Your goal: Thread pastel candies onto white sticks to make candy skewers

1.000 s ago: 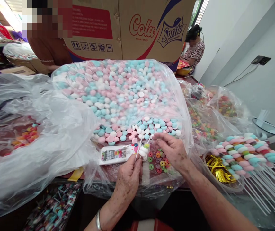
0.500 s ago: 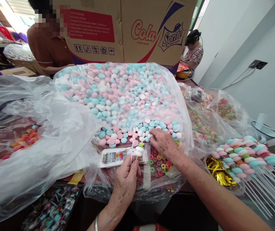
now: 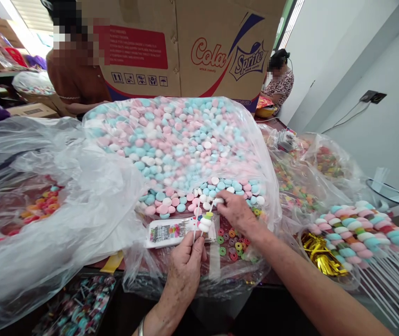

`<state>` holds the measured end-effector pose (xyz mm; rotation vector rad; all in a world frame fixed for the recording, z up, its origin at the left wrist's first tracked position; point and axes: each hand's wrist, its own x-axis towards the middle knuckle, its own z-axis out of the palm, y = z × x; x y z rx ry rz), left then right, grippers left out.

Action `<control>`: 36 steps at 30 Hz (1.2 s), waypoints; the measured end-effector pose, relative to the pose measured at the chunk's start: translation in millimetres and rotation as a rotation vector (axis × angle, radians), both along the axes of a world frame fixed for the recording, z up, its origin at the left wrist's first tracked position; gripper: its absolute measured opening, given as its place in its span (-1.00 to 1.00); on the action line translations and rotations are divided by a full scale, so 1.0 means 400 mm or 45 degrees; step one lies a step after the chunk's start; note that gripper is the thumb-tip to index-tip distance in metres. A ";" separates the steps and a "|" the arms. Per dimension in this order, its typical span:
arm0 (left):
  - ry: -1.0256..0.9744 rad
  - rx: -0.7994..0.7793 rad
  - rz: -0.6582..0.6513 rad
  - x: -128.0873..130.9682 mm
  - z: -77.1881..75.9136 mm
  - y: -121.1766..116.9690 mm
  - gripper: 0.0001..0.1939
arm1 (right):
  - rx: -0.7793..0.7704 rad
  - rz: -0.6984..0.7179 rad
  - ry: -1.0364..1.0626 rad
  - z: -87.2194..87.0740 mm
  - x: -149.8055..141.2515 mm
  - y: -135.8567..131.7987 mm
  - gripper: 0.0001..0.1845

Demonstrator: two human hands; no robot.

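My left hand point(image 3: 185, 261) is closed on thin white sticks, one threaded with white marshmallows point(image 3: 205, 224) and a yellow-green gummy ring point(image 3: 208, 215). My right hand point(image 3: 236, 212) pinches a white marshmallow point(image 3: 218, 201) close to that stick's upper end; whether the tip has entered it I cannot tell. Just beyond lies a large clear bag of pink, blue and white marshmallows point(image 3: 171, 140), with loose ones spilling toward me. Under the sticks rests a white packet with printed labels point(image 3: 168, 232). Coloured gummy rings point(image 3: 234, 242) lie below my right hand.
Finished marshmallow skewers point(image 3: 360, 233) are stacked at right beside gold twist ties point(image 3: 320, 254). Bags of gummies point(image 3: 293, 186) lie behind them. A box of wrapped candies point(image 3: 77, 303) sits lower left. A big carton point(image 3: 202, 28) stands behind; two people work beyond it.
My right hand has picked a white marshmallow from the loose ones and brought it to the upper end of the stick. My left hand still holds the sticks, almost in place.
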<state>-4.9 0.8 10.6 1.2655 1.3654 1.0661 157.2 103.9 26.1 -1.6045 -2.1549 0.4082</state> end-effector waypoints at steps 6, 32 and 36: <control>0.144 0.041 -0.106 0.002 -0.003 -0.002 -0.71 | -0.588 -0.191 1.514 0.023 0.060 -0.017 -0.76; 0.184 0.070 -0.123 0.008 0.005 0.001 -0.73 | -0.494 -0.220 1.804 0.022 0.040 -0.060 -0.73; 0.228 0.077 -0.134 0.007 0.003 0.001 -0.73 | -0.591 -0.147 1.854 0.025 0.039 -0.064 -0.75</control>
